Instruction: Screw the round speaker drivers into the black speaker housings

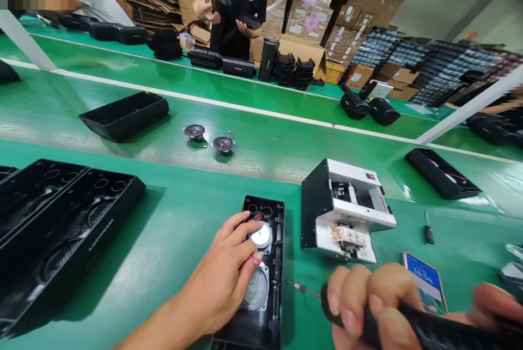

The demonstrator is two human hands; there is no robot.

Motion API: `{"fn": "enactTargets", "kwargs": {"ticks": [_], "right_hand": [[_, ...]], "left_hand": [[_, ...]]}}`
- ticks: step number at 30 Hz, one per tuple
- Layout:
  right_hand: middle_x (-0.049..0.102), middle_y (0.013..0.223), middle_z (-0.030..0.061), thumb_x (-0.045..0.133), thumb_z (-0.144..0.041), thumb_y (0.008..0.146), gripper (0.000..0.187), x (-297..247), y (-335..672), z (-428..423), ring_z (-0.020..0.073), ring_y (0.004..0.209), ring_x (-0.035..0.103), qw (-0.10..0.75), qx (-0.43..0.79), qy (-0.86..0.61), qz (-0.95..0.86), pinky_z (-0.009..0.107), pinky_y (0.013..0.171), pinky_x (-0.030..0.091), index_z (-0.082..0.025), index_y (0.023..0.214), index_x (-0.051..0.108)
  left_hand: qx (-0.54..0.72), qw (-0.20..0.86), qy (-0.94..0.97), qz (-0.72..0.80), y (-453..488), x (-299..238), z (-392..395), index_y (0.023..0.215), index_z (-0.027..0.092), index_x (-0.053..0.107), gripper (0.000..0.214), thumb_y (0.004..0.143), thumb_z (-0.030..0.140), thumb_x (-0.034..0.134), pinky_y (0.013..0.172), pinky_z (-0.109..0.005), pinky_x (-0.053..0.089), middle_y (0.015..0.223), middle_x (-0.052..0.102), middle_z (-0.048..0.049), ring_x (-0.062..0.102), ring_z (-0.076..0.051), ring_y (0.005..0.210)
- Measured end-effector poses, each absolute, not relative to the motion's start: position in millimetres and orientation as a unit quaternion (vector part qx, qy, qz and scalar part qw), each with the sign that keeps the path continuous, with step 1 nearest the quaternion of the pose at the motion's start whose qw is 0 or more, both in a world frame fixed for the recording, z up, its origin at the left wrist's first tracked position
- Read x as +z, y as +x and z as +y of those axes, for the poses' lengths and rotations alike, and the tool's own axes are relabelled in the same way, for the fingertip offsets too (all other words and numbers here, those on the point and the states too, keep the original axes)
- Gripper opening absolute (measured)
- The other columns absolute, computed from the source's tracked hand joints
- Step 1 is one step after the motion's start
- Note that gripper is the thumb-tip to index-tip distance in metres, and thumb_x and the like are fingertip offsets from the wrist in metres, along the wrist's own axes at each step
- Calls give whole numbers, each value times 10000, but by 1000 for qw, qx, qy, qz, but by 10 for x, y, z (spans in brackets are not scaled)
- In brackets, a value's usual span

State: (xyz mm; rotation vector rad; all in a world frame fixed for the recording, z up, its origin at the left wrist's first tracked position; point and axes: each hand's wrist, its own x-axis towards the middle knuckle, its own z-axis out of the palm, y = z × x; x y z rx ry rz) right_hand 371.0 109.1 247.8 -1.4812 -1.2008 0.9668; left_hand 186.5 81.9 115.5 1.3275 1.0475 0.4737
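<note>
The left hand [216, 276] arches over a round speaker driver [260, 236], its fingers curled down onto the driver's edge and hiding part of it. The right hand [368, 301] is clenched around a screwdriver [425, 323], with the blurred handle running off the right edge and the thin shaft pointing left toward a black speaker casing [274, 219]. The casing lies lengthwise, running away from the person, and its near end is cut off. A second driver [256, 288] sits nearer in it.
</note>
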Motion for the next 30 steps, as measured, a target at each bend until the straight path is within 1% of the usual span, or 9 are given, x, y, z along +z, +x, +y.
{"fn": "enactTargets", "kwargs": {"ticks": [1,3,5,9,13,18,21,26,30], "right_hand": [[508,615,-101,683,-282,1096,66,2402,3636,1093,129,405,459,506,373,-612,-480,272,421,474,-326,1124,642],[548,717,-112,677,-186,1090,471,2253,3502,1101,132,461,501,535,358,-616,-454,289,489,513,-445,1448,515],[582,780,-107,671,-139,1083,633,2140,3415,1115,135,529,565,525,380,-621,-440,302,557,548,-485,1549,416],[608,785,-101,706,-145,1068,525,2036,3391,1135,127,546,595,510,409,-621,-433,279,557,550,-409,1474,503],[614,786,-103,708,-178,1090,451,1992,3435,1105,124,564,613,490,422,-633,-426,280,577,546,-394,1431,504],[616,825,-91,712,-168,1089,497,1940,3435,1079,118,578,616,483,433,-630,-427,272,561,557,-391,1473,489],[608,842,-85,705,-161,1085,504,1906,3457,1065,123,596,616,471,430,-626,-448,280,574,577,-390,1480,493],[592,930,-29,701,-187,1069,428,1797,3626,933,163,687,608,389,453,-631,-495,315,599,564,-353,1421,523],[605,996,10,701,-231,1070,277,1711,3735,839,177,730,593,326,485,-640,-499,322,598,545,-314,1312,596]], "left_hand": [[206,639,582,459,1861,1157,821,936,271,649,368,1172,325,372,1355,-623,425,1671,595,-26,283,-308,1713],[207,637,584,459,1854,1163,826,931,272,644,371,1174,332,371,1352,-618,434,1670,596,-23,284,-308,1714],[209,636,584,459,1853,1161,828,940,276,650,369,1176,340,374,1348,-618,441,1669,594,-18,285,-307,1712],[212,635,588,455,1863,1142,804,934,272,652,360,1179,339,396,1368,-612,422,1671,587,-11,265,-295,1714],[222,626,594,454,1866,1158,787,944,267,639,337,1177,303,399,1369,-613,424,1664,584,-21,248,-282,1717],[203,632,602,444,1858,1201,837,935,259,631,348,1175,280,380,1380,-628,414,1657,587,-57,254,-280,1719],[209,624,606,447,1867,1210,845,946,264,636,341,1174,274,383,1394,-626,395,1670,578,-42,242,-273,1726],[205,625,611,441,1883,1225,854,953,273,656,339,1164,262,391,1411,-613,370,1640,604,-31,262,-255,1718],[206,621,612,445,1885,1208,833,1081,311,701,327,1171,273,389,1427,-581,347,1660,587,-8,244,-226,1726]]}}
